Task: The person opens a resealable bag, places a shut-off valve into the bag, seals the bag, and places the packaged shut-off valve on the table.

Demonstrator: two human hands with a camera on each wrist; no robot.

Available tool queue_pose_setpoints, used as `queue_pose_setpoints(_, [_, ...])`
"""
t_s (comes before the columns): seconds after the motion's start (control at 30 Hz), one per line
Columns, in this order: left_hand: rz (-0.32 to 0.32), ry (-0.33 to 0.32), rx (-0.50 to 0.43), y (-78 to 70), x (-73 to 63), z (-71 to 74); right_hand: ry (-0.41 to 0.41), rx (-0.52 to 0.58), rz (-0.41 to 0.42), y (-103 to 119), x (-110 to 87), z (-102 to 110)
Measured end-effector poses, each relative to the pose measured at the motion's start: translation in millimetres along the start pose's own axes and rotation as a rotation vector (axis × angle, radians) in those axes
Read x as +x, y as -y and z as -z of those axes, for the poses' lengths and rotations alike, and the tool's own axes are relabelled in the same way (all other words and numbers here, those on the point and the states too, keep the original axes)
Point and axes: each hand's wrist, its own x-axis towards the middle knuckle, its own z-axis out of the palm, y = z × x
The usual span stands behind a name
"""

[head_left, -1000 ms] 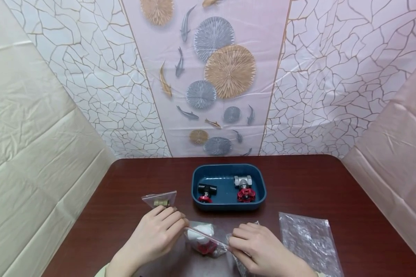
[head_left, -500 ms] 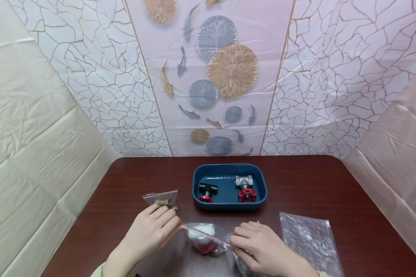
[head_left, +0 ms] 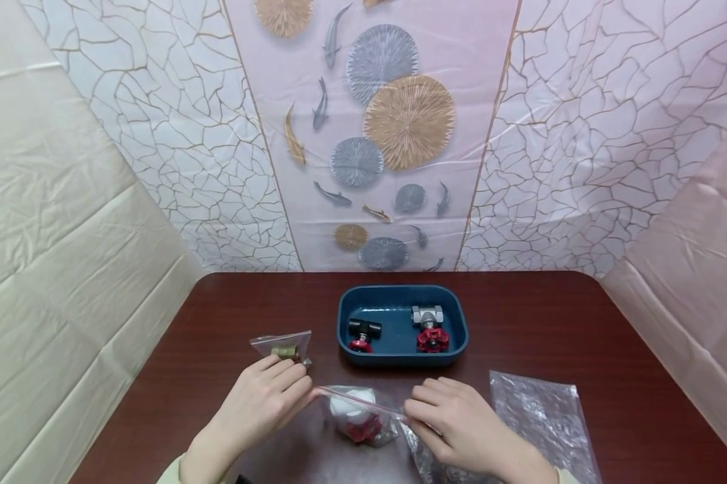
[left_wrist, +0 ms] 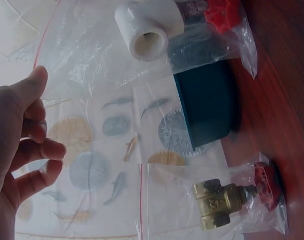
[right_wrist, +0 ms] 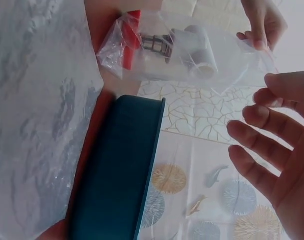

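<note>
A clear zip bag (head_left: 385, 434) with a red-lined seal holds a white valve (left_wrist: 157, 30) with a red handwheel (left_wrist: 223, 14). My left hand (head_left: 260, 400) pinches the left end of the bag's top edge between thumb and forefinger; its other fingers curl loosely. At the opposite end, my right hand (head_left: 460, 427) pinches the seal strip, its remaining fingers spread in the right wrist view. The top edge stretches between both hands, and the valve hangs at the bag's bottom. Beyond the left hand stands another zip bag (left_wrist: 167, 200) containing a brass valve (left_wrist: 214, 204).
A blue tray (head_left: 402, 359) sits behind the hands, holding a black valve (head_left: 364, 328) and a silver valve (head_left: 428, 316), both with red handwheels. Flat clear bags (head_left: 541, 410) lie on the dark red table (head_left: 611, 336) at right. A patterned backdrop closes off the back.
My left hand has shifted slightly left and my right hand slightly up. The bag's top edge slopes less steeply between them. Both hands keep their pinch.
</note>
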Motion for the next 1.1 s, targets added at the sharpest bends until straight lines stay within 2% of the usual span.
queue_pose_setpoints(0.17, [0.037, 0.038, -0.024, 3.5, -5.3, -2.5, -0.009, 0.01, -0.08, -4.4, 5.8, 0.8])
queue_pose_setpoints(0.37, [0.113, 0.132, -0.047, 3.0, -16.3, -11.2, 0.013, 0.049, -0.216, -7.7, 11.3, 0.0])
queue_pose_setpoints(0.47, [0.128, 0.204, -0.069, -1.4, -22.8, -17.1, 0.067, 0.091, -0.268, -7.9, 11.4, -1.6])
queue_pose_setpoints(0.57, [0.151, 0.282, -0.095, -6.4, -27.6, -21.2, 0.161, 0.127, -0.317, -8.8, 10.2, -5.1])
queue_pose_setpoints(0.63, [0.166, 0.311, -0.112, -9.7, -28.5, -24.2, 0.237, 0.123, -0.341, -9.3, 9.7, -9.0])
queue_pose_setpoints(0.77, [0.174, 0.356, -0.14, -16.2, -29.7, -31.5, 0.37, 0.099, -0.351, -10.5, 11.0, -20.4])
queue_pose_setpoints(0.87, [0.164, 0.393, -0.149, -19.1, -32.0, -36.4, 0.43, 0.103, -0.352, -11.0, 13.6, -29.0])
queue_pose_setpoints(1.0, [0.154, 0.415, -0.136, -19.5, -35.2, -38.8, 0.448, 0.131, -0.337, -10.7, 19.3, -38.1])
queue_pose_setpoints(1.1, [0.159, 0.403, -0.127, -17.6, -37.4, -38.0, 0.427, 0.132, -0.302, -9.4, 24.8, -44.0])
